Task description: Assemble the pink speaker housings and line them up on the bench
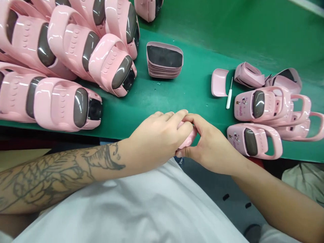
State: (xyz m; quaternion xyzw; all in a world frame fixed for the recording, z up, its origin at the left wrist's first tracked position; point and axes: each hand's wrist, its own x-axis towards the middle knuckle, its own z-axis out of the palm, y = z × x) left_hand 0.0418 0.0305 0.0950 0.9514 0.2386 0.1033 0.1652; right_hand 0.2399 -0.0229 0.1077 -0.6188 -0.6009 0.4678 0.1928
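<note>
At the front edge of the table, my left hand [164,133] and my right hand [211,141] close together around a glossy pink plastic part [188,139]. My fingers cover most of it, so its full shape is hidden. My left fingers lie over its top and left side, while my right thumb and fingers pinch it from the right. Beyond my hands stands a stack of pink curved covers [165,71], its top one lined in black. A loose pink cover [219,83] lies to the right, beside a screwdriver with a white handle [229,98].
Several pink handled devices with dark windows [68,104] crowd the left of the green table [177,98]. More pink devices with a printed picture [253,104] are at the right edge. Behind them lie pink curved pieces [249,75].
</note>
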